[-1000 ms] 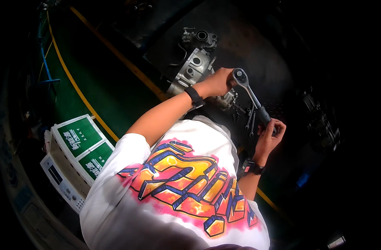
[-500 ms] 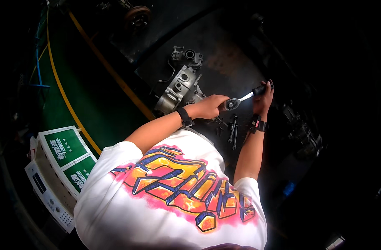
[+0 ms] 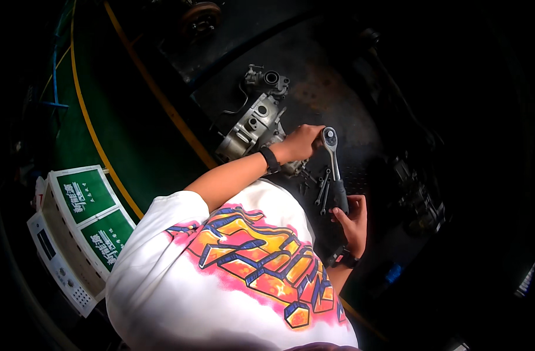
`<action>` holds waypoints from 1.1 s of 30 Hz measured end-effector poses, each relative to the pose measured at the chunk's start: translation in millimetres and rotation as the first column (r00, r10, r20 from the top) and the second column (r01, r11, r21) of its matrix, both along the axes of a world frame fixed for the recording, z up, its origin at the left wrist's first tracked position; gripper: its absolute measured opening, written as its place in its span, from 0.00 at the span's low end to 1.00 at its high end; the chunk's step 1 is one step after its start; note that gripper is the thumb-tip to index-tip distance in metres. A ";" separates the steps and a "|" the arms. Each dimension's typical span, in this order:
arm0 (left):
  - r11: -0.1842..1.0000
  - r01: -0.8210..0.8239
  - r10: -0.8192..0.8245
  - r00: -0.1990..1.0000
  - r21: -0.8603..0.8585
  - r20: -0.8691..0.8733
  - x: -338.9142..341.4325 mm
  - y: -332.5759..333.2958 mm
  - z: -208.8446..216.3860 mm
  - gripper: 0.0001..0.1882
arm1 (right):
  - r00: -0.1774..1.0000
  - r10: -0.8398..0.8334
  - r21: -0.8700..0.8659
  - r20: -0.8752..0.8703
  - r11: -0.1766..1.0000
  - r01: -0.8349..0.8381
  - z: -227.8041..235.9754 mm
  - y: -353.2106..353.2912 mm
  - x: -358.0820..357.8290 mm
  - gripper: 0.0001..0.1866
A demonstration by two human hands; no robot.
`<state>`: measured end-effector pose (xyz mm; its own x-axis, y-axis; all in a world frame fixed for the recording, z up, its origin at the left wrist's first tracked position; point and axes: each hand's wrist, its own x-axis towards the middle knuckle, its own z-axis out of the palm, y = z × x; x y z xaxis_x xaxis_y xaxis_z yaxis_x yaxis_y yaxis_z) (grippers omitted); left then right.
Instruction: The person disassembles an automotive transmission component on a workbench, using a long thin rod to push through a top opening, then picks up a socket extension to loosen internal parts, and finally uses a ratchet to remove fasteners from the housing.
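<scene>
A ratchet wrench point(image 3: 335, 161) with a shiny round head and a dark grip lies across the space between my hands. My left hand point(image 3: 302, 143) is closed at its head, though the fingertips are hidden. Around the lower end of the grip curls my right hand point(image 3: 353, 219), its thumb against the handle. Left of the wrench stands a silver metal casting point(image 3: 253, 126) with round holes; its near end is partly behind my left hand. Combination wrenches point(image 3: 324, 190) lie on the dark surface just beside the ratchet handle.
Beyond the casting sits another metal part with a round bore point(image 3: 270, 78). Dark machinery point(image 3: 419, 205) is at the right, mostly in shadow. At lower left is a white cabinet with green panels point(image 3: 98, 216). Yellow lines point(image 3: 162, 93) cross the green floor.
My right hand has swung the ratchet handle from the far right toward my body. The ratchet head and my left hand have shifted slightly farther away.
</scene>
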<state>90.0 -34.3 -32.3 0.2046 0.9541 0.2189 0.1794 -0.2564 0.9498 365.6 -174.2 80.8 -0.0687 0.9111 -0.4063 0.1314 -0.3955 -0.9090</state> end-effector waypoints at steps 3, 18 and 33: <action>0.997 0.021 -0.019 1.000 -0.080 0.016 -4.8 -2.1 6.1 0.12 | 0.999 0.035 0.041 0.002 0.999 -0.035 -8.3 29.9 27.8 0.22; 0.924 0.249 -0.217 0.966 -0.290 0.138 -17.9 -11.9 1.7 0.15 | 0.772 -0.355 0.059 -0.527 0.891 0.450 -85.4 224.3 -21.7 0.19; 0.992 0.082 -0.072 0.992 -0.100 0.100 -5.0 18.3 -32.3 0.15 | 0.945 0.318 -0.201 -0.074 0.924 -0.326 14.7 33.3 2.4 0.32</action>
